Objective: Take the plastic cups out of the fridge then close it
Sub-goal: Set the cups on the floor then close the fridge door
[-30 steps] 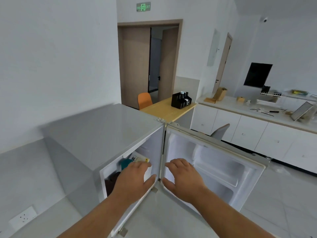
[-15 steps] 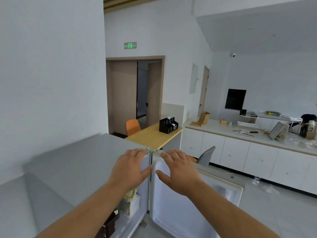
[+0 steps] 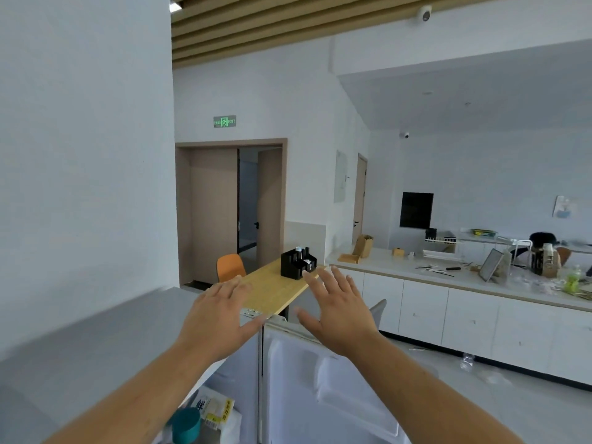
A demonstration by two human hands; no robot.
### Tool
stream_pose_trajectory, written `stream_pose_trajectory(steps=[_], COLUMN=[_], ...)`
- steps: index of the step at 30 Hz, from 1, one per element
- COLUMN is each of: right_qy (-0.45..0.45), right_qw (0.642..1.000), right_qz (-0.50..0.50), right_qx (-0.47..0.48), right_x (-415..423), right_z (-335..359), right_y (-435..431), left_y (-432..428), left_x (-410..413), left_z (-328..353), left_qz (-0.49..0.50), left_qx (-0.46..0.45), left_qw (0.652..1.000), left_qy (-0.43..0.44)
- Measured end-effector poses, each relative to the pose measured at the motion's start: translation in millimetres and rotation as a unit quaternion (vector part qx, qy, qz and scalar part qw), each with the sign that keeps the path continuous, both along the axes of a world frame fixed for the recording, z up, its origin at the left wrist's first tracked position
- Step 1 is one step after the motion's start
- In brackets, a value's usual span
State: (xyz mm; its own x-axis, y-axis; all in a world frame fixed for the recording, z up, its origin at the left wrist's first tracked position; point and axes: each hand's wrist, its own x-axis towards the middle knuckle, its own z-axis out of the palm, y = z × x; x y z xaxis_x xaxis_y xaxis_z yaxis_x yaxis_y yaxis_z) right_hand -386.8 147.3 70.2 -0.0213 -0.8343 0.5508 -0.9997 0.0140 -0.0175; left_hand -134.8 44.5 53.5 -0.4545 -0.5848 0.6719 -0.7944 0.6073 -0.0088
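A small grey fridge [image 3: 96,334] stands low in front of me with its white door [image 3: 307,379] swung open to the right. Inside, at the bottom edge of the view, a teal plastic cup [image 3: 185,424] stands next to a white bag with yellow print [image 3: 214,408]. My left hand [image 3: 217,315] hovers with spread fingers above the fridge's top front corner, holding nothing. My right hand [image 3: 336,312] is raised above the top of the open door, fingers apart and empty. Most of the fridge's inside is hidden below the frame.
A wooden table [image 3: 275,290] with a black organiser [image 3: 296,264] and an orange chair [image 3: 229,267] stands behind the fridge. A white counter with cabinets [image 3: 448,302] runs along the right. A grey chair back [image 3: 378,312] sits just past the door. An open doorway [image 3: 246,200] lies ahead.
The camera has tilted upward, so the fridge's inside has dropped almost out of view. Both hands have risen from the fridge opening to above its top, still empty.
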Motion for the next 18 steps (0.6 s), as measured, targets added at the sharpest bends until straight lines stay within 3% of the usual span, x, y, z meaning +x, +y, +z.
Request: stream_pose_trajectory(steps=[18], right_qy=[-0.057], right_qw=[0.981], right_qz=[-0.094], right_qx=[0.158], right_x=[-84.6], right_z=[-100.0], right_y=[-1.7], left_y=[-38.9], left_x=[65.1], left_z=[-88.6], left_qz=[0.084], left_qx=[0.139], left_qw=[0.982], left_qy=[-0.096])
